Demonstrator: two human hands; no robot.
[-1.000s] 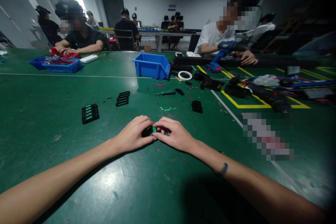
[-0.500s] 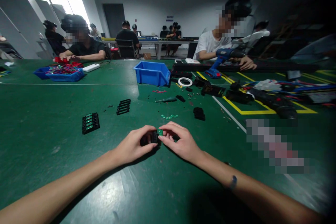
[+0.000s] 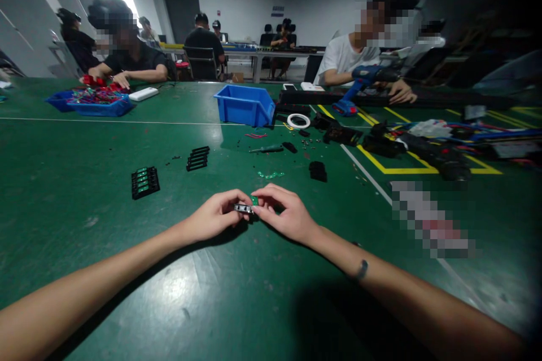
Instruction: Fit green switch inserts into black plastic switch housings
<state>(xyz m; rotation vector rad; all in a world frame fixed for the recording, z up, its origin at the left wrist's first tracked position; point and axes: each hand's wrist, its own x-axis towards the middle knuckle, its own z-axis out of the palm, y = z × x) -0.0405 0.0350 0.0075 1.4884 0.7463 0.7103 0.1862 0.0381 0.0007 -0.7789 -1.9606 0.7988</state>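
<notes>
Between thumb and fingers, my left hand [image 3: 215, 213] grips a small black plastic piece [image 3: 243, 208] whose upper face has pale, shiny edges. My right hand [image 3: 284, 210] pinches a small green circuit board [image 3: 254, 201] right against the right end of that piece; whether the two touch is hidden by the fingertips. Beyond my hands lies a curved row of small green boards [image 3: 271, 175]. On the left, a black holder [image 3: 144, 182] has several green boards set in it, and a stack of black slotted pieces [image 3: 197, 159] lies farther back. More black parts [image 3: 317, 171] sit to the right.
A blue bin [image 3: 245, 106] stands at the back, with a screwdriver [image 3: 266, 149] and a white ring [image 3: 298, 120] in front. Blue trays of wires [image 3: 99, 102] are by a co-worker at left. Another co-worker sits behind a blue power drill [image 3: 353, 90]. Cables [image 3: 486, 135] and black assemblies spread right.
The black piece has been turned in my left hand, so its pale-edged face shows. My right hand keeps the green board close to it. The whole view has shifted slightly.
</notes>
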